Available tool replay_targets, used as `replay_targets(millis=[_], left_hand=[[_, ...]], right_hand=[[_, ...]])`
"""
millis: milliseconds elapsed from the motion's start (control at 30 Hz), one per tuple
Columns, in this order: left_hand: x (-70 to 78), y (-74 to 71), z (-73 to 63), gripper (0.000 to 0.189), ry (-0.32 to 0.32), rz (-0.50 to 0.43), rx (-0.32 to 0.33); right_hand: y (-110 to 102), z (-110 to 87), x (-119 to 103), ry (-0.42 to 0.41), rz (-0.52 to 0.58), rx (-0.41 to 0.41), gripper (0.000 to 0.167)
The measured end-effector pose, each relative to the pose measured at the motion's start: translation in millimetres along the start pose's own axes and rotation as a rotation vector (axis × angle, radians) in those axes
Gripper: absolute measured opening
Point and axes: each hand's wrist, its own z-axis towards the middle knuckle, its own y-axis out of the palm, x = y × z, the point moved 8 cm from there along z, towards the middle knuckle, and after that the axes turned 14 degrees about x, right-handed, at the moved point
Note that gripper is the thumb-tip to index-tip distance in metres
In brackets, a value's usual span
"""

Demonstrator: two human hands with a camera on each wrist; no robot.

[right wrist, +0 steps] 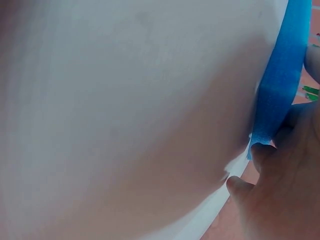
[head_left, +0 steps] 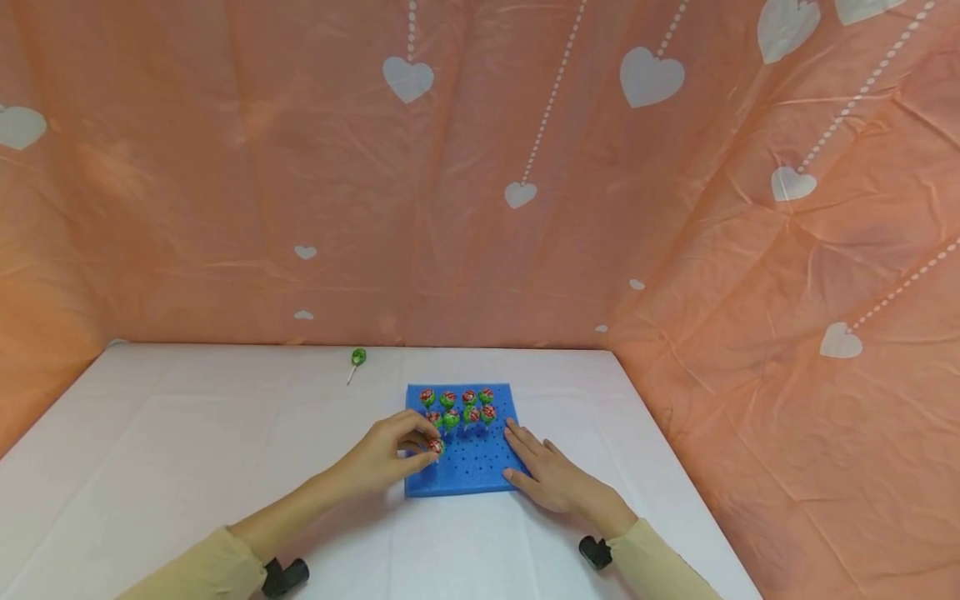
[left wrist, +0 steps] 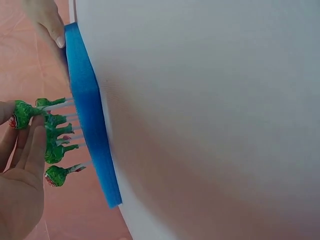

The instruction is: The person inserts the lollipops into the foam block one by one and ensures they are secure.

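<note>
A blue foam block (head_left: pixel 472 480) dotted with small holes lies on the table. Two rows of lollipops (head_left: pixel 471 413) in green and red wrappers stand in its far part, sticks down. My left hand (head_left: pixel 386 454) pinches another lollipop (head_left: pixel 437 447) by its wrapped head, over the block's left side. In the left wrist view this lollipop (left wrist: pixel 21 115) points its white stick at the foam; whether the tip is in a hole I cannot tell. Along the block's right edge rests my right hand (head_left: pixel 557 479), fingers extended, its fingertips on the foam.
A single green lollipop (head_left: pixel 358 357) lies near the far edge of the white-covered table (head_left: pixel 187 433). Behind and at the sides hangs an orange cloth (head_left: pixel 465 275) with white hearts. A dark wrist camera (head_left: pixel 285 577) sits at each sleeve cuff.
</note>
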Motion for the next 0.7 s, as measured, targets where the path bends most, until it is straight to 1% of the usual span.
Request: replay_targets(millis=[233, 400, 567, 700], left_hand=[[-0.3, 0.1, 2.7, 0.021, -0.023, 0.087, -0.015], [0.0, -1.2, 4.7, 0.019, -0.036, 0.128, -0.017], [-1.5, -1.8, 5.6, 0.015, -0.046, 0.144, -0.009], [-2.0, 0.0, 6.4, 0.013, -0.048, 0.149, -0.016]], right_hand=[[-0.5, -0.3, -1.1, -0.005, -0.002, 0.006, 0.074], [-1.6, -0.2, -0.9, -0.008, -0.006, 0.011, 0.074], [-1.5, -0.5, -1.1, -0.009, 0.001, 0.005, 0.074], [-1.2, -0.8, -1.6, -0.009, 0.005, -0.004, 0.074]])
